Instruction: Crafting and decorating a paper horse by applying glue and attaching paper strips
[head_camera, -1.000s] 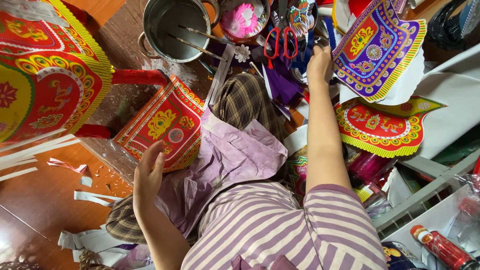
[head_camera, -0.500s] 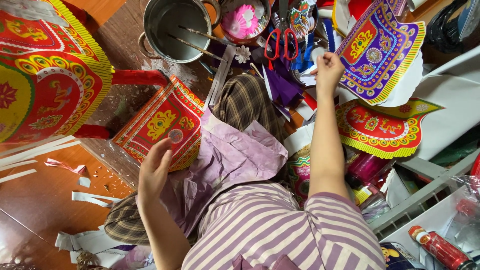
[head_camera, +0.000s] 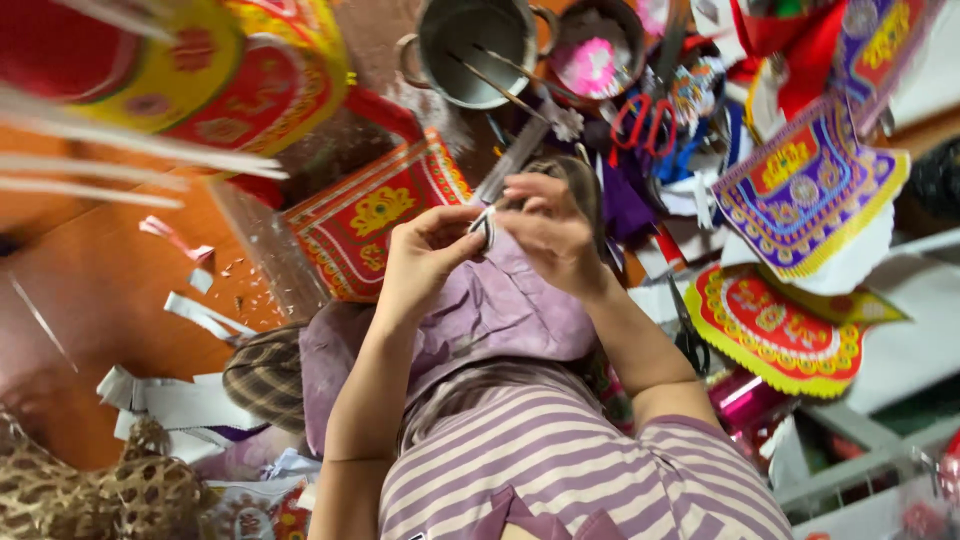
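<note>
shirt: striped purple-and-white top (head_camera: 600, 470), nearest the camera, bottom of view
lap: lilac cloth (head_camera: 500, 310) spread over the knees, under both hands
left hand: (head_camera: 425, 258) fingers curled, thumb and fingertips pinching a small white strip (head_camera: 483, 226); not open
right hand: (head_camera: 550, 232) curled too, fingertips meeting the left hand's at the same white strip; grip itself partly hidden
white strip: small, folded or looped, held between the two hands above the lilac cloth; detail too blurred to tell more
red panel: red-and-gold decorated paper piece (head_camera: 375, 215) on the floor just beyond the left hand
floor scraps: white paper strips (head_camera: 200, 312) on the orange floor, left side
red fan piece: red-and-yellow scalloped piece (head_camera: 775, 335), right of the right forearm
purple piece: purple-and-gold scalloped piece (head_camera: 805, 195) further right
scissors: red-handled (head_camera: 640, 120), beyond the hands
pot: metal pot (head_camera: 475, 45) with sticks in it, far top
</note>
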